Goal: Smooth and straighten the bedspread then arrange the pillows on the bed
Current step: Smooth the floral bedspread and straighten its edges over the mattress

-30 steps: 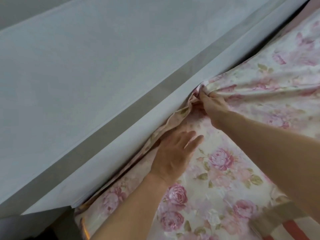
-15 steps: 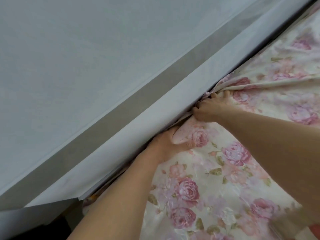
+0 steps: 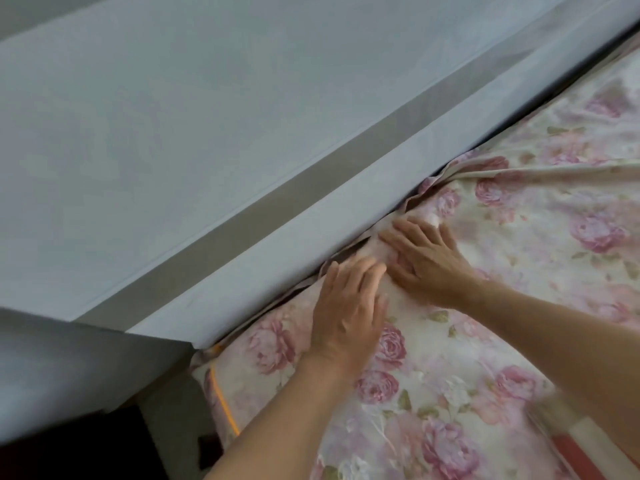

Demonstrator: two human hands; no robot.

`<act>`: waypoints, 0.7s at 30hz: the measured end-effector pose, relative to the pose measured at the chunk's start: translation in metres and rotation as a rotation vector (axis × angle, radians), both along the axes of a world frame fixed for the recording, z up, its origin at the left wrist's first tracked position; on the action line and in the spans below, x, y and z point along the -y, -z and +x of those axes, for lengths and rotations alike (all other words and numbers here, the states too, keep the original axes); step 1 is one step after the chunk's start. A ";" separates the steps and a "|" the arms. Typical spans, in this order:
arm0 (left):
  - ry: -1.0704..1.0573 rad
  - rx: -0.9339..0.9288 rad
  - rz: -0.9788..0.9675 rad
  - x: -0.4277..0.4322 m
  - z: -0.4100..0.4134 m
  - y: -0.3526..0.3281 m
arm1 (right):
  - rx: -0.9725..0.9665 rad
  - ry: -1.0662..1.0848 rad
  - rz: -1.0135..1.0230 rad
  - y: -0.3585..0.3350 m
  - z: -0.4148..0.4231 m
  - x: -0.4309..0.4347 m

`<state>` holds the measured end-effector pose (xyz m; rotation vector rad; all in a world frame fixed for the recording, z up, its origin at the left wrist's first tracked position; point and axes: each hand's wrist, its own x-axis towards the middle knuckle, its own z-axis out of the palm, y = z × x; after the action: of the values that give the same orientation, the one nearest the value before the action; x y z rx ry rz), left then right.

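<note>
The bedspread [image 3: 450, 375], cream with pink roses, covers the bed at the lower right. Its edge runs along the gap beside the grey headboard [image 3: 242, 258]. My left hand [image 3: 349, 310] lies flat on the cloth near that edge, fingers straight and pointing up toward the gap. My right hand [image 3: 426, 261] rests just above and to the right of it, fingers spread flat on the cloth at the edge. The two hands almost touch. Folds fan out across the bedspread to the right of my right hand. No pillows are in view.
A pale grey wall [image 3: 173, 116] fills the upper left. An orange piping line [image 3: 221, 400] marks the mattress corner at the bottom left, with dark floor space [image 3: 86, 452] beyond it. A red and white striped cloth [image 3: 581, 445] shows at the lower right.
Both hands have let go of the bedspread's bunched edge at the gap and now lie flat on the cloth. The edge lies flatter along the headboard.
</note>
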<state>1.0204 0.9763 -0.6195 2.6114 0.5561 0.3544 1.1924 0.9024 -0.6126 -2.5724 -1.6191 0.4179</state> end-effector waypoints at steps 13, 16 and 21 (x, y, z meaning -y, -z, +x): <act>0.384 -0.318 0.239 0.008 -0.053 0.013 | -0.135 0.140 0.131 -0.002 -0.014 0.004; 0.164 -0.442 0.299 -0.021 -0.066 0.019 | -0.011 0.281 0.236 -0.003 -0.022 0.045; 0.017 -0.431 0.218 -0.013 -0.073 0.020 | 0.040 0.944 0.199 0.011 -0.002 0.125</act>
<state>0.9476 0.9891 -0.6395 2.9180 0.6650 -0.1718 1.1903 0.7769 -0.6231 -2.7948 -0.2867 0.1057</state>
